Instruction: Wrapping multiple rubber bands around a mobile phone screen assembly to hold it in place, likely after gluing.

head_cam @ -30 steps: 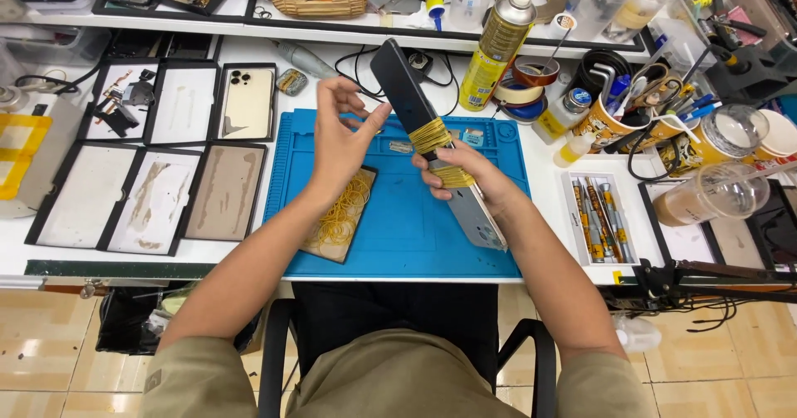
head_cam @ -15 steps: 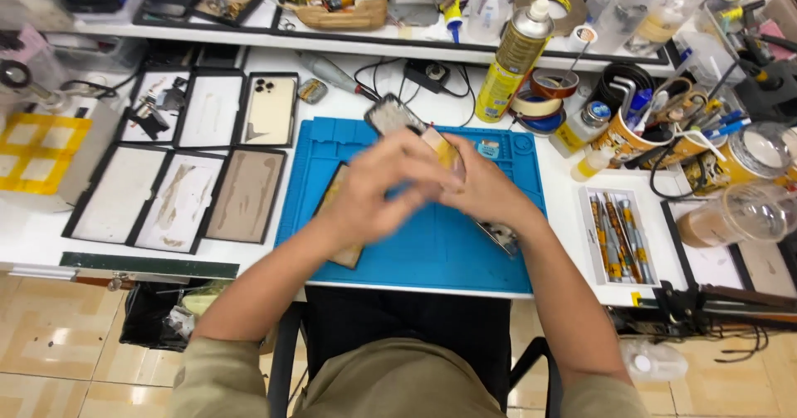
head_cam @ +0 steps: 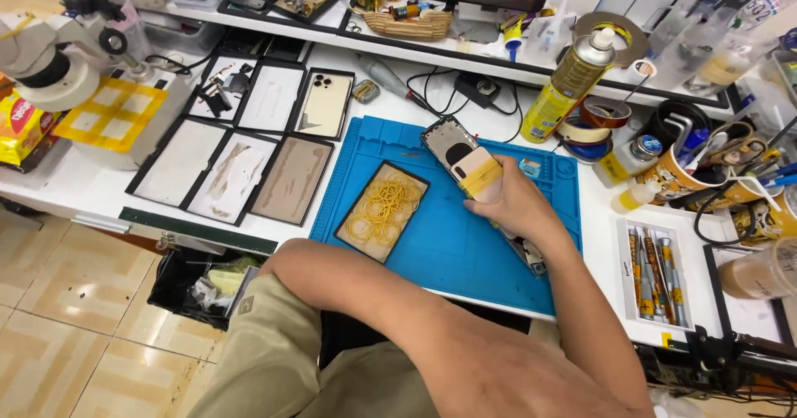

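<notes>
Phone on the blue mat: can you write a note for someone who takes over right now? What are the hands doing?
Right hand: closed around the middle of the phone housing, which lies slanted across the blue mat.
Left hand: out of view; only the bent arm shows, near the table edge.
Things: the black tray of yellow rubber bands sits on the mat, left of the phone. The screwdriver tray is to the right, off the mat.
Done: yellow bands are wrapped around the housing by the fingers.
Left: the housing's back is open, with no cover on it.
</notes>
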